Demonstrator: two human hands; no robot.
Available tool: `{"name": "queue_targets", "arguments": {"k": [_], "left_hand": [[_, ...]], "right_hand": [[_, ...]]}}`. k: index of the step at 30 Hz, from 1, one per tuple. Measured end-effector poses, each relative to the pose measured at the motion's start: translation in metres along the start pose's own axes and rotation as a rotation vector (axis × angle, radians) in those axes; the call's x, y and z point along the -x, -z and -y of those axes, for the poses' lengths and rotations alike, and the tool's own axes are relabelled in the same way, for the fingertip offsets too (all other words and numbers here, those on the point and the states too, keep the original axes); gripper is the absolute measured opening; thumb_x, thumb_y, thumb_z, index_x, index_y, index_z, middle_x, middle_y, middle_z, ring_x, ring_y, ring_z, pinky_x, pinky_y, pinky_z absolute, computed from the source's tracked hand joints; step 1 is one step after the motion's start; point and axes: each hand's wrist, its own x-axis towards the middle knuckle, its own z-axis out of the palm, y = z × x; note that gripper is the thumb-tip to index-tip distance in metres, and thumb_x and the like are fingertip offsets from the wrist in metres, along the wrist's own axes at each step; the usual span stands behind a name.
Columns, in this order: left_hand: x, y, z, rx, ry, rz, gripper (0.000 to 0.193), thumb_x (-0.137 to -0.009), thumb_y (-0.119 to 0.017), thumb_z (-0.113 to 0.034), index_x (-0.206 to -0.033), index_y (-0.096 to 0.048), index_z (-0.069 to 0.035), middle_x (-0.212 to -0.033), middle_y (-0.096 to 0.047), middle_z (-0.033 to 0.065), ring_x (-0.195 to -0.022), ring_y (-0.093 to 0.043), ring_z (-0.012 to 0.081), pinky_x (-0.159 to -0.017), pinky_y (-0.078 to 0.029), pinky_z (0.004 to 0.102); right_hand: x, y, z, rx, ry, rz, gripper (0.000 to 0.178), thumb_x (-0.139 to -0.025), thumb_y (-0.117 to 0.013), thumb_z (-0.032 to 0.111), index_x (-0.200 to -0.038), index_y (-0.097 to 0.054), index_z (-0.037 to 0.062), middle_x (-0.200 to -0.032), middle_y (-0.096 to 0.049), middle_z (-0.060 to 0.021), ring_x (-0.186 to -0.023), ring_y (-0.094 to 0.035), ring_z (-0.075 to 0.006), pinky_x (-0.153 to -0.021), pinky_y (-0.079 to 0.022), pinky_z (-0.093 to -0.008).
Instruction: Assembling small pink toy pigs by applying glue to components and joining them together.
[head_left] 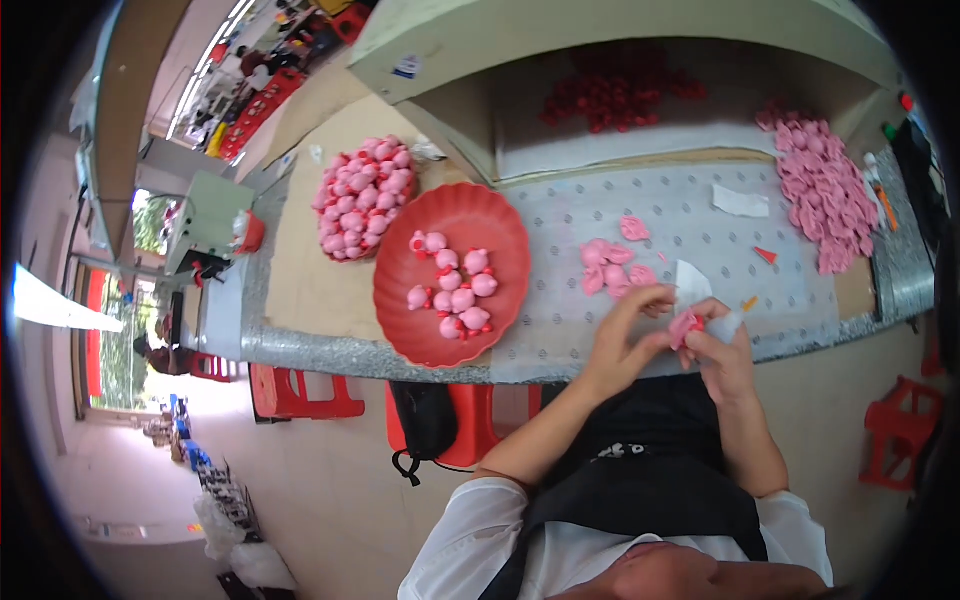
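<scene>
In front of my chest, both hands work at a small pink piece with red on it. My left hand is closed, its thumb at the piece's left side and its index finger bent above. My right hand pinches the piece from the right. By the right fingers is a pale translucent bottle-like thing with an orange tip; whether that hand grips it, I cannot tell. Just beyond my left hand lie several loose pink soft pieces. A white paper scrap lies beyond the fingers.
Left of my hands stands a red fluted dish with several round pink figures. Beyond it is a heaped container of pink figures. Pink pieces pile up at right; dark red ones lie under the hood. A red stool stands below.
</scene>
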Motion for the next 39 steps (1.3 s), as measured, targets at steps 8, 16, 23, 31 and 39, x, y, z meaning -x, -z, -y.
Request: {"name": "queue_targets", "arguments": {"k": [8, 16, 23, 31, 39], "left_hand": [[0.018, -0.005, -0.002, 0.244, -0.112, 0.086, 0.037, -0.068, -0.063, -0.012, -0.101, -0.053, 0.0, -0.106, -0.05, 0.0167, -0.103, -0.044, 0.0286, -0.088, -0.031, 0.0384], [0.017, -0.01, -0.011, 0.301, -0.208, 0.03, 0.034, -0.067, -0.064, -0.014, -0.097, -0.055, -0.001, -0.103, -0.052, 0.0191, -0.102, -0.046, 0.03, -0.092, -0.026, 0.0456], [0.017, -0.004, 0.001, 0.262, -0.257, 0.058, 0.035, -0.069, -0.061, -0.017, -0.099, -0.054, 0.0, -0.105, -0.052, 0.0143, -0.102, -0.046, 0.0286, -0.09, -0.03, 0.0431], [0.024, -0.014, -0.004, 1.004, 0.254, -0.143, 0.043, -0.077, -0.05, -0.024, -0.114, -0.039, -0.006, -0.108, -0.046, 0.0192, -0.099, -0.045, 0.0282, -0.088, -0.032, 0.0393], [0.028, -0.02, 0.002, 1.377, 0.397, -0.012, 0.037, -0.079, -0.045, -0.025, -0.114, -0.04, -0.012, -0.105, -0.046, 0.0169, -0.098, -0.044, 0.0271, -0.09, -0.03, 0.0403]], "right_hand": [[0.016, -0.011, 0.001, -0.237, -0.072, 0.075, 0.015, -0.069, -0.056, 0.002, -0.079, -0.045, 0.0012, -0.063, -0.048, -0.006, -0.049, -0.046, -0.011, -0.041, -0.04, -0.0235], [0.025, -0.019, -0.002, -0.267, -0.104, 0.062, 0.02, -0.071, -0.054, 0.004, -0.089, -0.045, 0.0001, -0.068, -0.047, -0.0056, -0.052, -0.046, -0.0106, -0.042, -0.04, -0.0238], [0.022, -0.019, -0.006, -0.356, -0.189, 0.069, 0.027, -0.072, -0.054, 0.005, -0.096, -0.043, 0.0017, -0.077, -0.048, -0.0067, -0.054, -0.046, -0.0101, -0.042, -0.039, -0.0227], [0.025, 0.007, 0.015, 0.371, 0.317, 0.014, 0.038, -0.069, -0.045, -0.005, -0.104, -0.033, 0.0014, -0.102, -0.032, -0.0103, -0.067, -0.047, -0.0131, -0.042, -0.044, -0.0214], [0.036, 0.002, 0.048, 0.437, 0.603, -0.18, 0.036, -0.062, -0.064, 0.009, -0.089, -0.042, 0.0014, -0.086, -0.041, -0.0083, -0.07, -0.045, -0.0116, -0.051, -0.042, -0.0203]]}}
